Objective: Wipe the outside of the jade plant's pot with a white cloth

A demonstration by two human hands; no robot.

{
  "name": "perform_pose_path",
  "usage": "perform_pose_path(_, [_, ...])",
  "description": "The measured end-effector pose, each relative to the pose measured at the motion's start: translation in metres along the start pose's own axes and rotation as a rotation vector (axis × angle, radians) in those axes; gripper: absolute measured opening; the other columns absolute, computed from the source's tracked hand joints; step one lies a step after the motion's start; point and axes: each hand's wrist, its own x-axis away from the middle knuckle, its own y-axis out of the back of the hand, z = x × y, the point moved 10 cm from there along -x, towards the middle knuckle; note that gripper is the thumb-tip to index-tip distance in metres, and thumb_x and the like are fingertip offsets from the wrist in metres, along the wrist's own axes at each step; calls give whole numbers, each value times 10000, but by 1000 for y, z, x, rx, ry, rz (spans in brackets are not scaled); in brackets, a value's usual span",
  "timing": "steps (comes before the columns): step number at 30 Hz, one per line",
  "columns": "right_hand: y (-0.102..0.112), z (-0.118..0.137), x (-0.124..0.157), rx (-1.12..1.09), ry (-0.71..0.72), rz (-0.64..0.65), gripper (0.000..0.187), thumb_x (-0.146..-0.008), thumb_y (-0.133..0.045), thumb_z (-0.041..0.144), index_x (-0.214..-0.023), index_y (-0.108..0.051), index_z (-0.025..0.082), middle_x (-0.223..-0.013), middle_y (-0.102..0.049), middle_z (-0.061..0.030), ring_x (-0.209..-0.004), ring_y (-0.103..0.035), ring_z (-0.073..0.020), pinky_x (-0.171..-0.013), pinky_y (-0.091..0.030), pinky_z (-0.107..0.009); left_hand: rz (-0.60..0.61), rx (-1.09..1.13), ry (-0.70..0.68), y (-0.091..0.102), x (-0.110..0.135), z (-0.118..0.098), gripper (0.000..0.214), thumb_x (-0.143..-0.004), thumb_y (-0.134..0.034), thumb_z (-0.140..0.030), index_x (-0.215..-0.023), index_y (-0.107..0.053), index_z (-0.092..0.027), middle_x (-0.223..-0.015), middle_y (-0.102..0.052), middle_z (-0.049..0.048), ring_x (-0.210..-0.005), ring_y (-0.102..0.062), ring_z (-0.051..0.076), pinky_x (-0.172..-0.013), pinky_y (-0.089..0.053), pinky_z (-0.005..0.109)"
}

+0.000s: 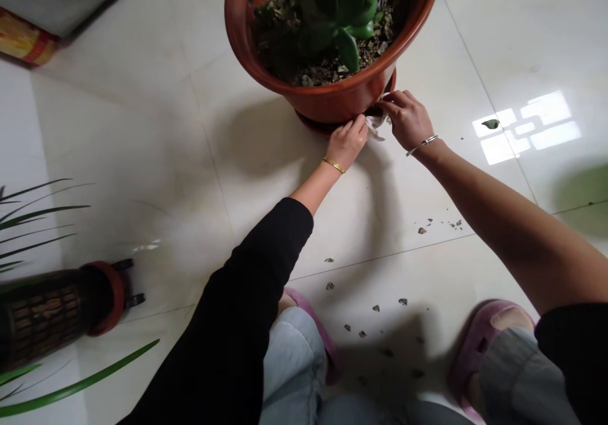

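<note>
A reddish-brown plastic flowerpot (327,102) with a thick-leaved green plant (349,48) in dark soil stands at the top middle of the head view. Under it is a saucer (313,124) of the same colour. My left hand (349,141), with a gold bracelet, is closed at the saucer's front rim, its fingertips partly hidden against the pot. Just right of it, my right hand (409,118), wearing a silver bangle, pinches a crumpled white tissue (377,126) at the saucer's edge. The tissue's loose end hangs between both hands.
Pale glossy tiles (266,222) make up the floor. Dry leaf bits (376,308) lie scattered near my pink clogs (489,342), and a green leaf (490,123) lies at the right. A dark planter (52,311) on a wheeled base stands at left, below a red-yellow box (28,38).
</note>
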Motion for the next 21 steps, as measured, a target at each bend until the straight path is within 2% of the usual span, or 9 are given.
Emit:
perform_pose_path(3, [-6,3,2,0,-13,2,550,-1090,-234,252,-1433,-660,207,-1273,-705,-153,-1132,-623,-292,-1000,-542,-463,21,-1,16,4,13,16,471,-1106,-285,-211,-1386,-663,-178,-1200,-712,169,-1057,-683,248,-890,-498,363])
perform_pose_path(5, [-16,18,8,-4,-31,9,545,-1087,-237,247,-1435,-654,200,-1287,-697,-162,-1163,-624,-301,-1013,-546,-465,-10,13,2,6,18,21,478,-1115,-281,-230,-1411,-649,-165,-1175,-719,170,-1061,-685,246,-893,-502,357])
perform_pose_path(8, [-33,48,19,-29,-88,19,523,-1099,-251,290,-1424,-648,188,-1262,-698,-170,-1144,-647,-292,-984,-570,-440,-66,27,-45,5,18,21,502,-1121,-246,-233,-1272,-714,-131,-1145,-728,173,-1050,-685,236,-876,-502,343])
perform_pose_path(11, [-39,61,25,-48,-124,3,527,-1099,-239,281,-1416,-645,170,-1266,-699,-179,-1144,-657,-287,-942,-589,-426,-81,5,-76,3,16,21,509,-1124,-243,-233,-1138,-741,-129,-1137,-733,168,-1026,-689,228,-857,-501,338])
perform_pose_path(14, [-31,47,18,-68,-20,47,483,-1088,-305,282,-1417,-654,226,-1271,-714,-148,-1180,-650,-295,-924,-592,-442,-95,-23,-123,5,17,20,478,-1126,-273,-244,-1161,-738,-141,-1107,-742,150,-1004,-696,221,-838,-500,333])
perform_pose_path(16, [-17,23,10,-61,23,60,477,-1088,-310,286,-1382,-683,237,-1279,-723,-139,-1209,-638,-304,-958,-577,-464,-107,-27,-144,8,18,19,468,-1126,-282,-247,-1201,-734,-151,-1098,-746,140,-997,-700,217,-823,-501,329])
perform_pose_path(19, [-6,-5,-1,-32,68,102,478,-1087,-313,287,-1350,-706,217,-1296,-720,-149,-1190,-642,-316,-989,-555,-492,-82,-19,-99,7,16,20,471,-1126,-278,-240,-1209,-734,-156,-1113,-742,146,-1011,-704,225,-828,-502,339])
perform_pose_path(21, [-7,-8,-3,-40,64,102,483,-1089,-306,288,-1358,-701,210,-1289,-716,-154,-1187,-642,-313,-1007,-548,-492,-50,-7,-55,5,15,20,462,-1124,-286,-230,-1216,-732,-156,-1130,-738,153,-1031,-703,231,-848,-503,346])
